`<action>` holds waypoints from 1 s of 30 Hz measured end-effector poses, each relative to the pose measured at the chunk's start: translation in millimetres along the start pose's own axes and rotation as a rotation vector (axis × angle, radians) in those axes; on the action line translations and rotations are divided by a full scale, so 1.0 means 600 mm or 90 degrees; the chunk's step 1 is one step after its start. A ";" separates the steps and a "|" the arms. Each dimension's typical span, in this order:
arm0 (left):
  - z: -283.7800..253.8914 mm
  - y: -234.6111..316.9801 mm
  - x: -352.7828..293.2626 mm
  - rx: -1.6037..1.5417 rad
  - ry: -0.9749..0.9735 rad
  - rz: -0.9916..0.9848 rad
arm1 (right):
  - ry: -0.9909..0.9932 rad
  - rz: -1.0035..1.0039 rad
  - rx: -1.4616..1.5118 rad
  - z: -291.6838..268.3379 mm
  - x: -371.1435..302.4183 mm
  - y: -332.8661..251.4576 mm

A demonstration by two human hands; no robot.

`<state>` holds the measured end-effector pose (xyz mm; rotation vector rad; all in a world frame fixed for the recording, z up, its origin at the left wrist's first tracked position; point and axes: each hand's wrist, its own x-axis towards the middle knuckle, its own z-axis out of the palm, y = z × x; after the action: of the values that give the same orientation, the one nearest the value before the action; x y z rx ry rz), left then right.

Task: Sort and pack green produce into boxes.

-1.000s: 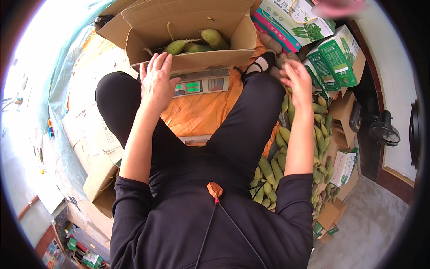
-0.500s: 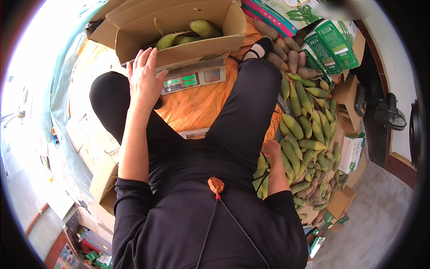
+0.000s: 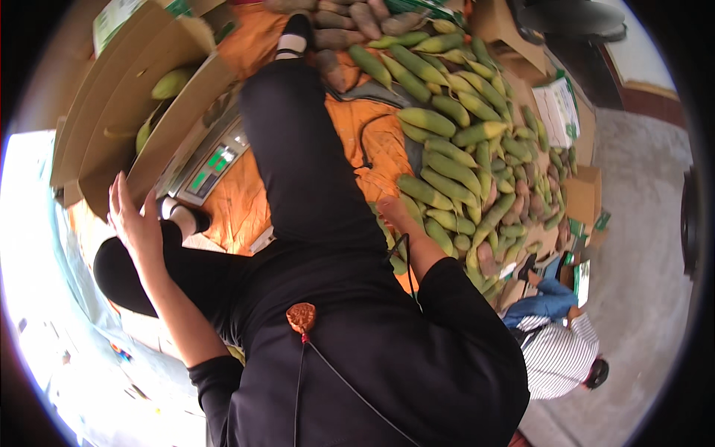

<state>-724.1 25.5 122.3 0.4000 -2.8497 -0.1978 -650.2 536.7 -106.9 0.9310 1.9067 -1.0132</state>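
Observation:
My left hand [image 3: 136, 227] is open, its fingers spread at the near corner of an open cardboard box [image 3: 186, 123]. A few green radishes [image 3: 173, 83] lie inside the box. Against the box's side is a weighing scale [image 3: 195, 186] with a lit green display; whether the box rests fully on it, I cannot tell. My right hand [image 3: 398, 212] reaches down at the near left edge of a big heap of green radishes [image 3: 450, 175]. Its fingers are mostly hidden, so any hold on a radish does not show.
Brownish-pink root vegetables [image 3: 339, 37] lie past my foot at the top. An orange sheet [image 3: 339, 123] covers the floor, with a black cord [image 3: 365, 141] on it. Cardboard boxes [image 3: 581, 195] stand right of the heap. Another person in a striped shirt [image 3: 558, 357] is at lower right.
The view has swung to the right, so the box and scale now appear further left and the other person has come into view. My left hand stays by the box, my right by the heap.

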 end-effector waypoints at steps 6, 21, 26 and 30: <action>-0.010 -0.002 0.003 -0.014 0.015 -0.003 | -0.078 0.034 0.006 0.011 0.012 0.034; -0.012 0.014 0.006 -0.011 -0.013 -0.036 | 0.171 0.089 0.107 -0.176 0.018 0.122; -0.009 0.018 0.006 0.006 -0.014 -0.027 | 0.335 -0.011 -0.074 -0.250 0.042 0.131; -0.019 0.024 0.003 0.003 -0.010 -0.046 | 0.474 -0.045 -0.263 -0.293 0.045 0.115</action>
<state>-726.6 37.3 135.9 0.5042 -2.8546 -0.2087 -653.1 726.0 -83.8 1.0792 2.6364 -0.2681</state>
